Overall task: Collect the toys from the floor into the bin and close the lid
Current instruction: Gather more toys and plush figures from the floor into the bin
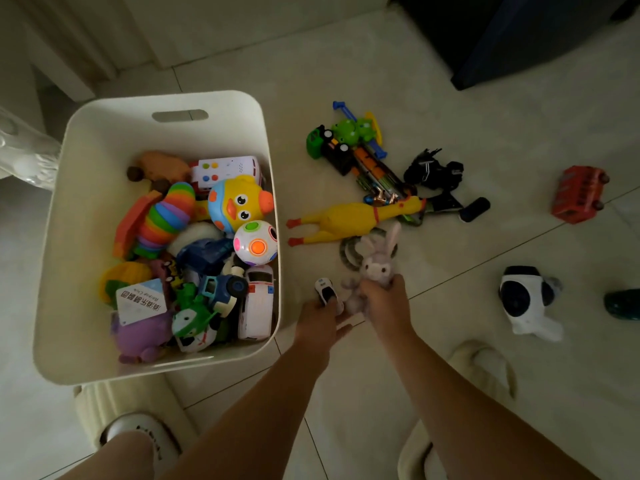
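Note:
The cream bin (pixel 104 168) stands open on the left, holding several toys, among them a yellow duck (pixel 239 202) and a rainbow slug (pixel 166 220). Just right of the bin's near corner, my left hand (pixel 320 323) grips a small white toy car (pixel 325 291). Beside it my right hand (pixel 384 303) holds a pale plush rabbit (pixel 377 261) by its body, ears pointing away from me. On the floor beyond lie a yellow rubber chicken (pixel 349 218), a green truck (pixel 322 142), a toy crossbow (pixel 370 161), a black toy (pixel 434 171), a red bus (pixel 580 194) and a white robot toy (pixel 526 299).
A grey ring (pixel 346 254) lies on the tiles under the rabbit. A ribbed cream lid (pixel 104 400) sits on the floor at the bin's near side. Two cream slippers (pixel 485 368) lie right of my arms. A dark cabinet (pixel 519 36) stands at the back right, a dark green object (pixel 623 303) at the right edge.

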The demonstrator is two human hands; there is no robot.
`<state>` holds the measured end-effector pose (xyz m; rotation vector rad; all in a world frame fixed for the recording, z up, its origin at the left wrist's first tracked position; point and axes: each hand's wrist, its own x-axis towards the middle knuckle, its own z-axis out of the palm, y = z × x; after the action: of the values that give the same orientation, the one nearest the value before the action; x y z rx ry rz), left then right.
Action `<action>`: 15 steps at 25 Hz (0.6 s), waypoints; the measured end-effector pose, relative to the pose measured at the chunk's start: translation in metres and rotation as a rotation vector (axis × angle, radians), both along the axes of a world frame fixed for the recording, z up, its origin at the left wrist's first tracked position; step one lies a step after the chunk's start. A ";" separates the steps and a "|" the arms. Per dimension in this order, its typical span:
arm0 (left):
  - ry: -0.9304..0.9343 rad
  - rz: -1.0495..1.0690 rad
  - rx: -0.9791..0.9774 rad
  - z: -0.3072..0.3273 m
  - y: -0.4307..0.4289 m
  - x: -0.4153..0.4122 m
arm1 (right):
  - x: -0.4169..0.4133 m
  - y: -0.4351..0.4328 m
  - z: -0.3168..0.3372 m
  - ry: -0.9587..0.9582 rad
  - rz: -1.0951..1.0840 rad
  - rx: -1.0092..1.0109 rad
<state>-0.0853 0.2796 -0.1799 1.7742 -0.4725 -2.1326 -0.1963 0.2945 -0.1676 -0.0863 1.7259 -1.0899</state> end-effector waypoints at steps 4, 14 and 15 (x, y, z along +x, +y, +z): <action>0.171 0.030 0.084 -0.003 -0.020 -0.009 | -0.017 -0.001 0.010 0.123 0.581 0.203; 0.111 0.089 0.023 -0.025 -0.037 -0.014 | -0.083 -0.068 0.020 0.796 0.623 0.280; 0.268 -0.048 -0.094 -0.035 -0.033 -0.015 | -0.087 -0.077 0.013 1.049 0.739 0.231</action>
<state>-0.1002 0.2468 -0.2153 1.4131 -0.5388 -2.2961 -0.2837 0.2174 -0.1551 -1.2210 2.3858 -0.2406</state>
